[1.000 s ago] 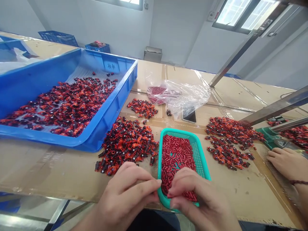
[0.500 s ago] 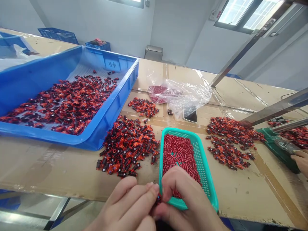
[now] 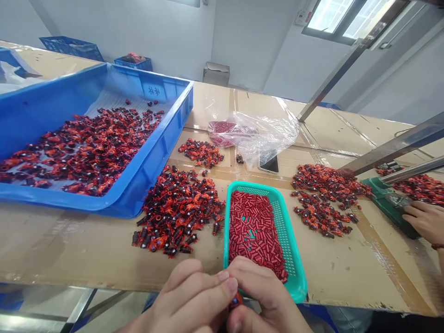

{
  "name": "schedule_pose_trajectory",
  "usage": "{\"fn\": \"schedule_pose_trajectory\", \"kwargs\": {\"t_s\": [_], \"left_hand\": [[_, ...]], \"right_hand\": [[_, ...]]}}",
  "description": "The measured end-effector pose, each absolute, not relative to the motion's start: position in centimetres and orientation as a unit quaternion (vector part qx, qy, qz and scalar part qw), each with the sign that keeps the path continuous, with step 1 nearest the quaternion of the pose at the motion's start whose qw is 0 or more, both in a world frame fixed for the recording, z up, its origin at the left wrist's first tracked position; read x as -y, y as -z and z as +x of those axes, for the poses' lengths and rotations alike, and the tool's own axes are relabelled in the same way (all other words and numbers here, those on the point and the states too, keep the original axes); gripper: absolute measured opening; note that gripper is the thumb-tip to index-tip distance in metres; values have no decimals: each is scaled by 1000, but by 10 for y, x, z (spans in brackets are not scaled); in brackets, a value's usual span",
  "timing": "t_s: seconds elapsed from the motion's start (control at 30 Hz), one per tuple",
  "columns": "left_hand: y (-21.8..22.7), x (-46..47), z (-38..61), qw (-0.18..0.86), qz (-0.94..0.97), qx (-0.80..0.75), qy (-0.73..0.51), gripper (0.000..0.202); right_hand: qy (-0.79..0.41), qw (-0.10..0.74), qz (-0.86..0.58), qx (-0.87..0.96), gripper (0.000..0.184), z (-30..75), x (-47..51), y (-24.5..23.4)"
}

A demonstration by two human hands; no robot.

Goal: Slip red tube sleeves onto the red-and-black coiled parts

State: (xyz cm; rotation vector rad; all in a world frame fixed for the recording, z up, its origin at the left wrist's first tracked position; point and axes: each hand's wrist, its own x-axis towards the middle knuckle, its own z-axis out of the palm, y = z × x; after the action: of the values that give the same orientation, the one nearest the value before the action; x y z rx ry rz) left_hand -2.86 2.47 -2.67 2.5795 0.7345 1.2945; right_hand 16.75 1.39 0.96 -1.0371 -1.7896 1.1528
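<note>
Close together at the table's front edge, my left hand [image 3: 197, 296] and my right hand [image 3: 262, 293] both have their fingers closed round one small red and black piece [image 3: 236, 300]. Most of that piece is hidden by the fingers. Just beyond my right hand stands a green plastic basket [image 3: 294, 263] holding many short dark-red tubes [image 3: 255, 226]. To the left of the basket lies a heap of small orange-red and black pieces [image 3: 180, 208].
A large blue tray [image 3: 118, 201] with similar pieces fills the left side. Behind the basket lie a clear plastic bag [image 3: 270, 134] and a phone [image 3: 269, 163]. On the right are another heap [image 3: 322, 199], a green metal tool [image 3: 391, 208] and another person's hand [image 3: 426, 222].
The view has shifted slightly, so things sit a little further left. My hands have drawn closer together round the small piece. The other person's hand reaches further in at the right.
</note>
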Motion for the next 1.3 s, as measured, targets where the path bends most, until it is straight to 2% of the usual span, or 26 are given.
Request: {"fn": "schedule_pose_trajectory", "kwargs": {"t_s": [0.1,0.17,0.2,0.23,0.27,0.33,0.4,0.5,0.57,0.67,0.77,0.9,0.97,1.07,1.2,1.3], "left_hand": [[12,-52,-31,119,876,-236,-403,14],[9,-71,-34,111,880,-273,-373,13],[10,-80,-34,96,886,-282,-356,13],[13,-88,-35,79,897,-282,-330,16],[17,-96,-34,62,912,-276,-297,20],[27,-107,-31,34,935,-251,-249,28],[34,-115,-25,23,946,-235,-222,29],[38,-120,-18,17,953,-216,-214,27],[39,-121,-17,13,952,-213,-219,27],[38,-115,-23,20,943,-229,-243,28],[30,-101,-33,129,900,-269,-319,31],[13,-79,-36,409,733,-356,-411,24],[8,-70,-34,535,629,-375,-421,18],[7,-62,-30,688,472,-361,-416,22],[9,-57,-26,780,348,-304,-421,17],[7,-54,-22,769,367,-275,-445,19]], "right_hand": [[-390,361,-466,707,56,193,-16,-13],[-259,316,-566,716,48,230,-21,-6],[-155,290,-623,710,49,253,-25,1],[-44,256,-680,685,59,278,-30,8],[4,245,-711,659,68,302,-35,17],[64,222,-746,624,80,343,-47,33],[87,206,-756,615,85,370,-55,44],[120,201,-750,619,85,378,-58,48],[135,216,-730,634,78,362,-53,43],[96,230,-655,713,50,315,-40,33],[-4,195,-552,811,25,263,-31,29],[-35,165,-504,847,20,229,-34,34],[-36,162,-507,846,24,229,-38,38],[-46,174,-514,839,31,233,-43,36],[-108,224,-519,818,23,226,-36,10],[-254,354,-493,753,17,211,-25,-17]]}}
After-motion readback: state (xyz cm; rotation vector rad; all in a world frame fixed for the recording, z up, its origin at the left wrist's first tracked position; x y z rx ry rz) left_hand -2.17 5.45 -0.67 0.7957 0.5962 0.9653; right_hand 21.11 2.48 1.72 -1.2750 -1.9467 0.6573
